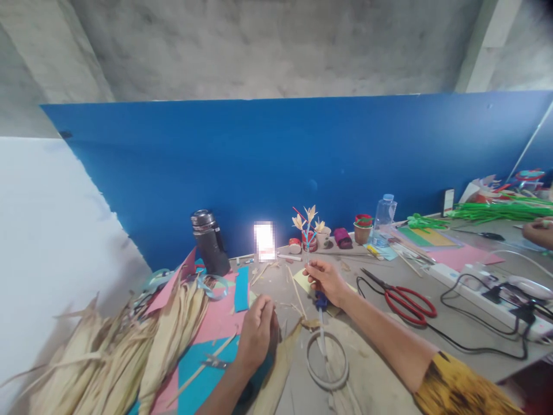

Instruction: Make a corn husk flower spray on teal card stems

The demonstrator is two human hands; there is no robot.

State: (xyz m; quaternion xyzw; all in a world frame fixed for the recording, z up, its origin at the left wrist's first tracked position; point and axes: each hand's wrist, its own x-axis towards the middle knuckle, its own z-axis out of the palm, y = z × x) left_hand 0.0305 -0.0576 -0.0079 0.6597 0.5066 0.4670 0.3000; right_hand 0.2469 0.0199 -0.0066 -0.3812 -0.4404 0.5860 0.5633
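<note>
My right hand (327, 282) is closed, thumb and fingers pinching the lower stem of a small upright sprig of pale husk flowers (310, 218) with blue-wrapped stalks. Just under that hand lies a blue object (320, 301) with a pale shaft, partly hidden. A grey roll of tape (327, 383) is nearer to me. My left hand (256, 334) rests low over the table with its fingers curled in; whatever it may hold is hidden. Beside its wrist are small scissors (216, 362) on blue paper (194, 369). A long strip of husk (279, 369) runs below this hand.
Dried corn husks (168, 340) heap at left, by a dark thermos (209, 242). Red-handled scissors (408, 302), a cable and a white power strip (488, 300) lie right. Along the blue partition (302, 155) stand a bottle (384, 222) and small pots. Another person's hand (539, 232) shows far right.
</note>
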